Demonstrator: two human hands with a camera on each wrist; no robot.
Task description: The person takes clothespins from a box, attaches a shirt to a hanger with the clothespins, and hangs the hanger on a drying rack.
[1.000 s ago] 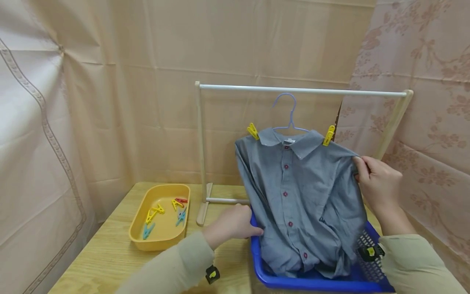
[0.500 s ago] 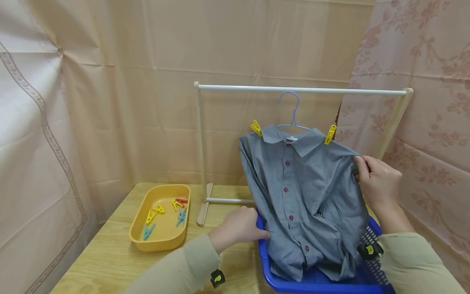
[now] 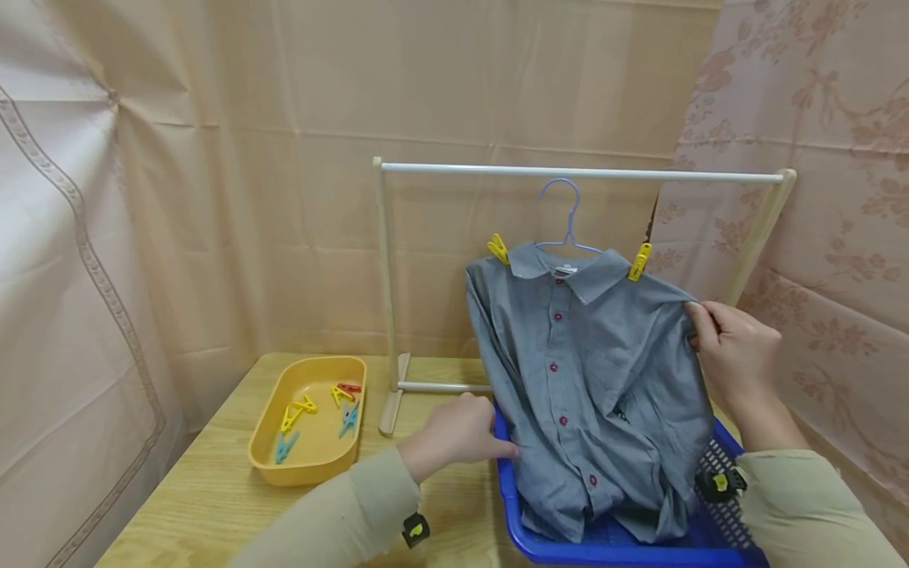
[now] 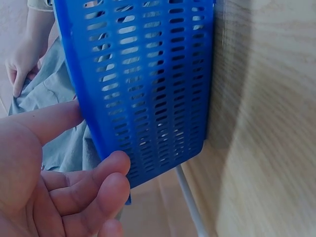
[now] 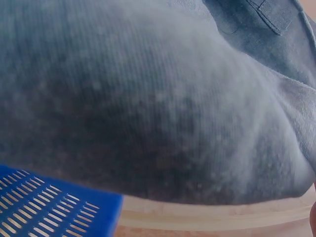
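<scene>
As fingers (image 3: 736, 319) do, two pegs (image 3: 499, 248) pinch one shirt (image 3: 604, 347)

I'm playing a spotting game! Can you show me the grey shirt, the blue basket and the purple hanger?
Grey shirt (image 3: 592, 379): head view, on the middle of its front.
Blue basket (image 3: 618, 554): head view, on its near rim.
Purple hanger (image 3: 570, 224): head view, on the thin neck below its hook.

The collared shirt (image 3: 592, 371) was grey-blue with dark red buttons (image 3: 563, 420), the clothes hanger (image 3: 570, 229) lavender, the plastic basket (image 3: 625, 554) blue, the curtain (image 3: 824, 229) floral pink.
</scene>
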